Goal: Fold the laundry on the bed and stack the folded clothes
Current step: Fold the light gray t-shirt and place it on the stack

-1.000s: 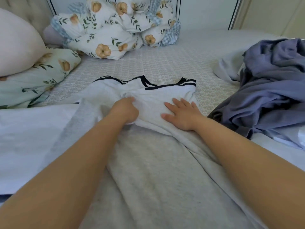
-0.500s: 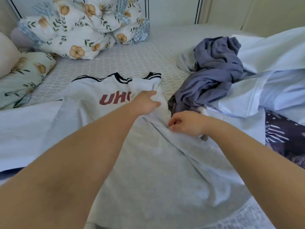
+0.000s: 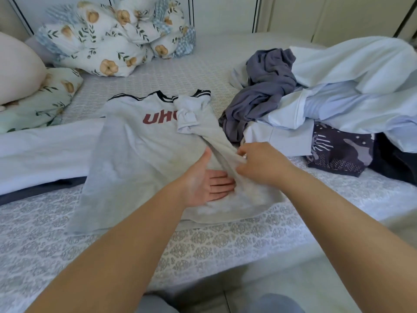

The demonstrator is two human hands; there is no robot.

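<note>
The grey T-shirt (image 3: 140,159) lies face up on the bed (image 3: 225,245), left of the unfolded laundry pile (image 3: 327,98). Its right side is being folded inward: the left hand (image 3: 203,184) presses flat with straight fingers while the right hand (image 3: 259,163) pinches the edge. The fold probably needs smoothing next.

Two hands work on the bed (image 3: 203,71): a left hand (image 3: 204,180) and a right hand (image 3: 259,163). One grey T-shirt (image 3: 135,159) lies spread out. To the right sits one heap with one purple-grey garment (image 3: 266,91), at least two pale blue pieces (image 3: 352,71) and one dark patterned piece (image 3: 338,152). One flowered quilt (image 3: 112,35) is bundled at the back. Two pillows lie on the left: one plain cream pillow (image 3: 18,68), one flowered pillow (image 3: 42,98). One white sheet (image 3: 45,150) lies there too.
</note>
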